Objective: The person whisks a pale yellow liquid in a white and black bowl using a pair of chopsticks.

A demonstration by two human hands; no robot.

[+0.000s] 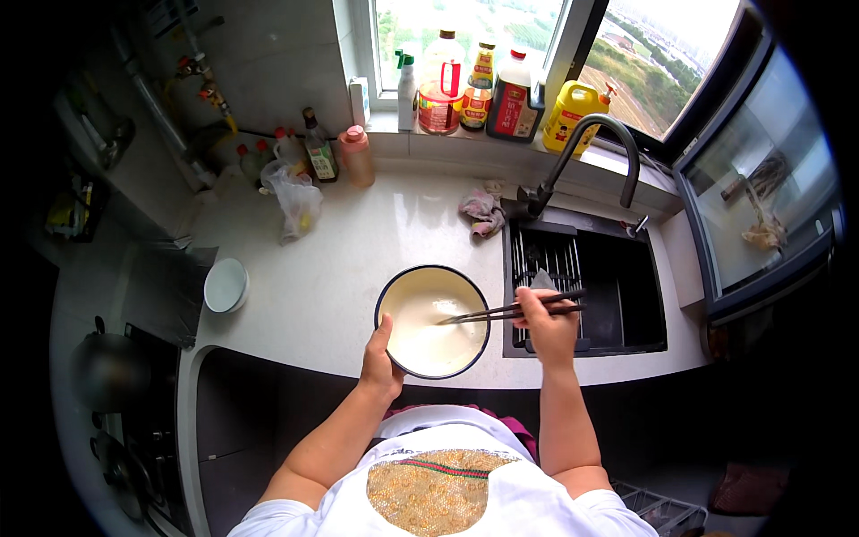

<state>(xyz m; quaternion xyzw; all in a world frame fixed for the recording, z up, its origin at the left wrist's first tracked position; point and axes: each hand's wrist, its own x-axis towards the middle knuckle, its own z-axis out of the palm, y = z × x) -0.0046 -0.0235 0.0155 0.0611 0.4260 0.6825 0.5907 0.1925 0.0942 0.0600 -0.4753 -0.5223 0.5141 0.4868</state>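
A cream-coloured bowl (408, 295) with a dark blue rim is at the front edge of the counter, with pale, creamy liquid in it. My left hand (382, 362) grips the bowl's near left side, thumb over the rim. In my right hand (548, 329) is a pair of dark chopsticks (501, 312), held above the sink's near left corner. Their lighter tips reach leftward into the liquid. The bowl's underside and most of my left fingers are hidden.
A black sink (626, 295) with a rack (546, 246) and curved faucet (626, 134) lies right. Behind it, a crumpled cloth (483, 213). A white bowl (226, 285) and plastic bag (293, 201) stand left. Several bottles (441, 85) line the windowsill. A stove (157, 430) is far left.
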